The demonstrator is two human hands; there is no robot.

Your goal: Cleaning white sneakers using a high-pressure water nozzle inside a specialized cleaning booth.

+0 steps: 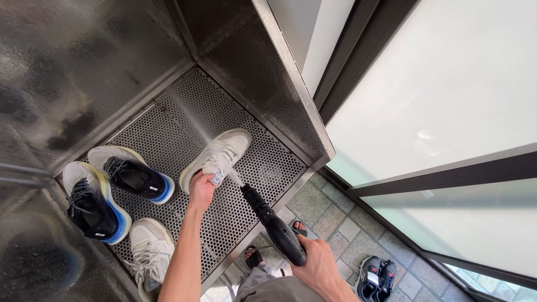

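We look down into a steel wash bay with a perforated metal floor (168, 134). Our left hand (201, 189) grips the heel end of a white sneaker (219, 155), fingers wrapped tight around it, tilting it up off the grate near the bay's right edge. Our right hand (320, 267) is closed around the handle of a black spray gun (275, 225), whose nozzle points at the sneaker from just beside it; a thin jet of water streaks up and to the left past the shoe.

To the left lie two black sneakers with blue and yellow soles (112, 190), side by side, and another white sneaker (150, 251) sits nearer to us. Beyond the bay's near edge we see sandalled feet (275, 246) on a stone-tiled floor (341, 223), with a dark pair of shoes (376, 278) at the far right.
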